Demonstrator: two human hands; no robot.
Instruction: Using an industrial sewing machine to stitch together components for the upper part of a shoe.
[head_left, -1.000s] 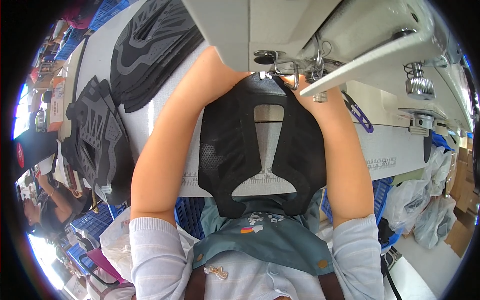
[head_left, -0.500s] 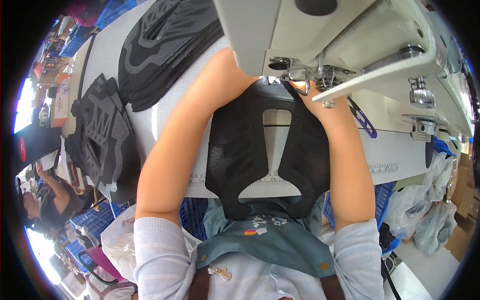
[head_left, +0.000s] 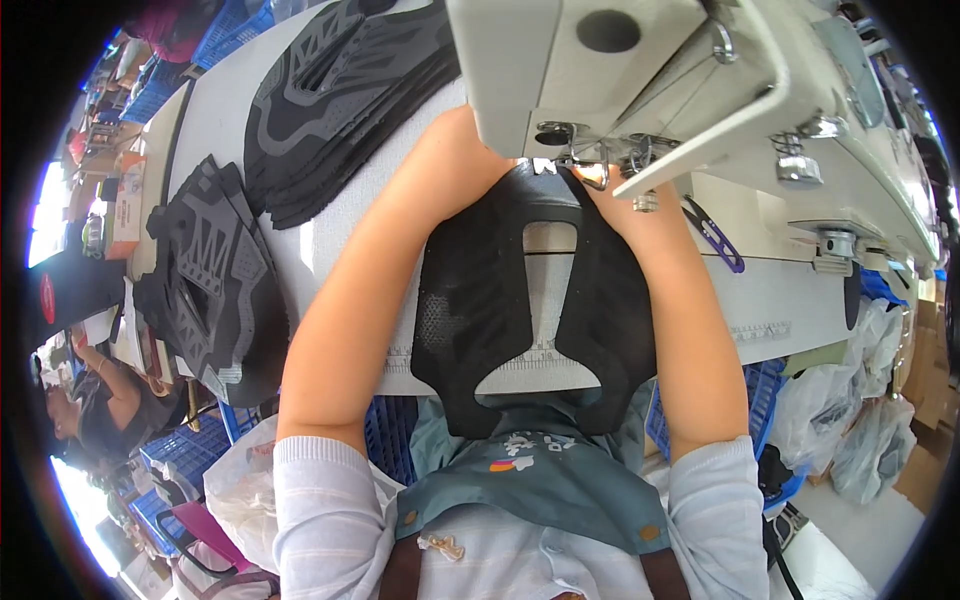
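Observation:
A black shoe upper (head_left: 470,300) lies flat on the sewing machine's bed, its two long sides reaching over the table's front edge toward my apron. Its far, curved end sits beneath the head of the sewing machine (head_left: 560,75). My left hand (head_left: 470,150) is at the left of that far end, the fingers hidden behind the machine head. On the other side, my right hand (head_left: 612,200) touches the upper's right edge, largely covered by the machine's metal parts. Neither hand's fingertips show.
Stacked grey-and-black shoe uppers (head_left: 350,100) lie at the far left, with a second pile (head_left: 215,280) nearer. Purple-handled thread snips (head_left: 715,235) rest right of my right hand. Blue crates (head_left: 770,390) and plastic bags (head_left: 865,440) are below the table. Another person (head_left: 110,400) sits at left.
The whole view has shifted slightly, the machine head showing at a different angle. Both hands and the shoe upper keep nearly the same places.

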